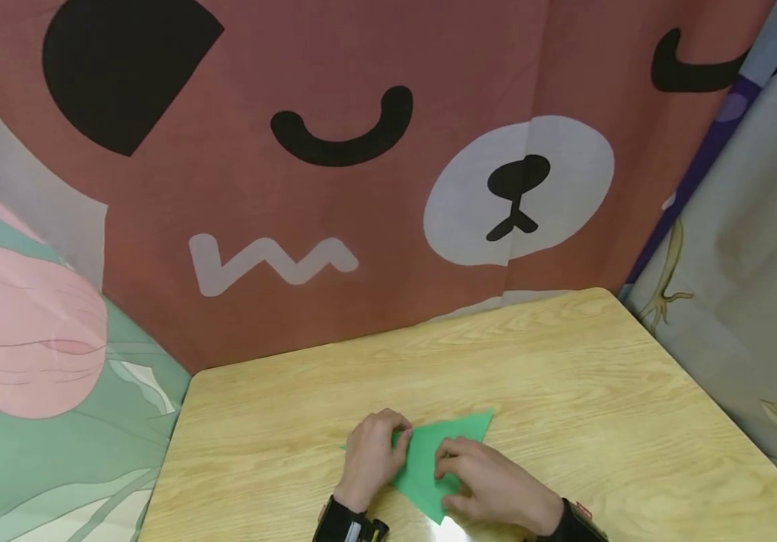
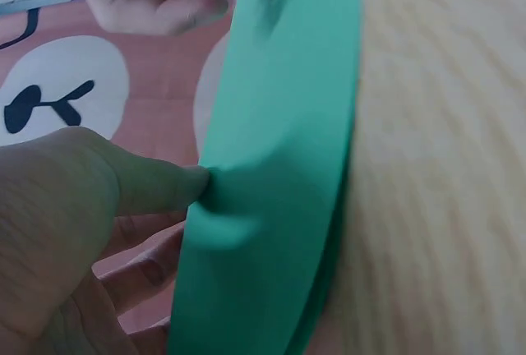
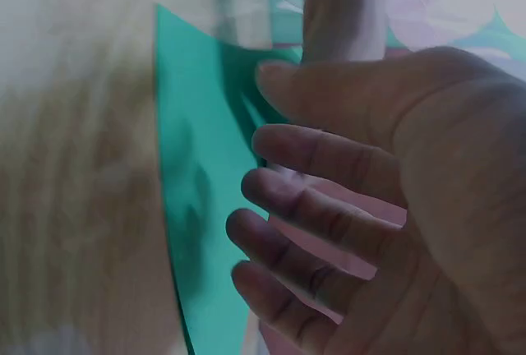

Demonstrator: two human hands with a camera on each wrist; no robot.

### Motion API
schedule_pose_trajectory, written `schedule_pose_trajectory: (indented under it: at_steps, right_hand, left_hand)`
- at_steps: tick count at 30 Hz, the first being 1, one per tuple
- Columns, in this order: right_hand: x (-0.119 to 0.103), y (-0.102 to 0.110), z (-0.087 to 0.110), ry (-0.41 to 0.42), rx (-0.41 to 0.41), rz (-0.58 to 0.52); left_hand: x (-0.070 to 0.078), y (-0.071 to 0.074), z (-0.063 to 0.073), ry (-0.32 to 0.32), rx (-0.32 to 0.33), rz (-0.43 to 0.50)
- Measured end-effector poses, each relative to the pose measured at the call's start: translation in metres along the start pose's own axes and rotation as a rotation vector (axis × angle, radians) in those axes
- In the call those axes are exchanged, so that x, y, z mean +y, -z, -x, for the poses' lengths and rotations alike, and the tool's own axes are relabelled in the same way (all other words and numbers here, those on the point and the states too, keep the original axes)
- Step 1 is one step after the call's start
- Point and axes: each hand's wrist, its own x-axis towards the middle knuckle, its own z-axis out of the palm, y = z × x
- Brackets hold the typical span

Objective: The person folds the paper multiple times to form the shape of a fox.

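Observation:
A folded sheet of green paper point(image 1: 429, 452) lies near the front of the table, with one pointed corner at the far right and another toward the near edge. At its left side my left hand point(image 1: 371, 455) pinches it; in the left wrist view the thumb point(image 2: 168, 184) touches the paper's edge and the fingers go behind it. Over the right part of the sheet is my right hand point(image 1: 490, 482), its fingers loosely bent and apart. In the right wrist view those fingers point(image 3: 288, 195) hold nothing, and I cannot tell whether they touch the paper point(image 3: 189, 207).
The light wooden table point(image 1: 280, 421) extends around the paper. Behind it hangs a brown cloth point(image 1: 375, 301) printed with a bear's face. A green and pink cloth point(image 1: 70, 452) hangs at the left, a pale curtain point(image 1: 734, 301) at the right.

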Motion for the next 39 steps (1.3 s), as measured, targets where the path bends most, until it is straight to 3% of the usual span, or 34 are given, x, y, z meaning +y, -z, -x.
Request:
schedule_pose_trajectory:
  at_steps: [7,11,18,24,30,39]
  right_hand:
    - [-0.007,-0.023,-0.005,0.008,0.063,0.199]
    - [-0.010,-0.027,-0.007,-0.030,0.046,0.267]
    - [-0.013,-0.026,-0.009,-0.091,-0.002,0.263]
    - [-0.017,-0.024,-0.013,-0.127,-0.049,0.221]
    - [-0.019,-0.024,-0.015,-0.109,-0.027,0.252]
    - [-0.015,-0.021,-0.015,-0.094,-0.007,0.214]
  left_hand:
    - [-0.006,-0.011,-0.002,-0.018,0.029,-0.061]
    - [-0.006,-0.014,-0.005,-0.025,0.052,-0.078]
    - [-0.003,-0.011,-0.002,-0.017,0.046,-0.092]
    - [0.005,-0.002,0.011,-0.058,0.005,-0.088]
    - [0.016,0.008,0.035,-0.105,-0.096,-0.096]
    - [0.029,0.027,0.061,-0.139,-0.344,-0.172]
